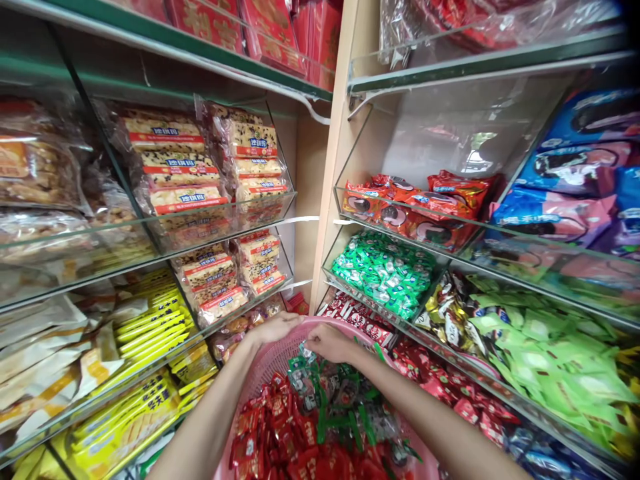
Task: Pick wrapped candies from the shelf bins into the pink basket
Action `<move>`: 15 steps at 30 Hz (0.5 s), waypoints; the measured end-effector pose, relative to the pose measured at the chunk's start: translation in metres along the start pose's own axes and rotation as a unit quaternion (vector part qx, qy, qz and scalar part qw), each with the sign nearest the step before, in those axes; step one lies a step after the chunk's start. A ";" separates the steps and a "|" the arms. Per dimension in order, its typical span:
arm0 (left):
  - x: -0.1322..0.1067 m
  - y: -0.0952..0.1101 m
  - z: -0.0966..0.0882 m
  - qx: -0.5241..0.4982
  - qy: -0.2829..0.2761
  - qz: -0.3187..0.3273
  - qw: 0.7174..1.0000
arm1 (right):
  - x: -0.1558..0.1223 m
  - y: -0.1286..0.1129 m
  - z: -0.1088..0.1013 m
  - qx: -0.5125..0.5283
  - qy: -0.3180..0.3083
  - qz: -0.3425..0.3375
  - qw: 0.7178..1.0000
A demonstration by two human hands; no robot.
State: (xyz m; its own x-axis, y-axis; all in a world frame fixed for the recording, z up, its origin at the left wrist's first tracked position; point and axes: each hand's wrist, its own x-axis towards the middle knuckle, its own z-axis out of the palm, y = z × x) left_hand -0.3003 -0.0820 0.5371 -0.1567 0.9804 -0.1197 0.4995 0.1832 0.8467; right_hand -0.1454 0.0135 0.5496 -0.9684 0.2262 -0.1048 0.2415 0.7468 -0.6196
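A pink plastic basket (267, 373) with small holes in its wall is in the lower middle. Inside it lie red-wrapped candies (277, 427) and, on the right, clear packets with green ends (345, 400). My left hand (277, 328) rests over the far rim, fingers reaching across and closed on it. Just inside that rim, above the clear packets, my right hand (327, 341) is curled into a fist. Whatever its fingers hold, if anything, is hidden.
Glass shelves meet in a corner ahead. On the left are sachima packs (180, 163) and yellow packets (155, 320). Green-wrapped candies (385, 270), red snack packs (420, 207), light-green packets (560, 360) and blue packs (565, 173) fill the right side. Glass edges flank both arms.
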 end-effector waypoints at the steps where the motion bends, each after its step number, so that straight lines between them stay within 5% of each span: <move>1: 0.000 0.000 0.000 -0.001 -0.001 0.000 1.000 | 0.001 -0.001 0.002 -0.004 0.002 0.005 1.000; 8: -0.001 0.003 0.001 -0.008 0.003 0.002 1.000 | -0.013 -0.019 -0.016 -0.034 0.048 0.014 0.998; 15: 0.003 0.009 0.003 -0.029 -0.014 0.000 1.000 | -0.032 -0.049 -0.095 -0.126 0.111 -0.025 0.985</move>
State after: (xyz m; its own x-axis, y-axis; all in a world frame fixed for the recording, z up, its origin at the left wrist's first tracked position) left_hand -0.2942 -0.0768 0.5427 -0.1334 0.9820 -0.1337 0.4499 0.1802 0.8747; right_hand -0.1206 0.0288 0.6575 -0.9489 0.2957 0.1105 0.2291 0.8860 -0.4032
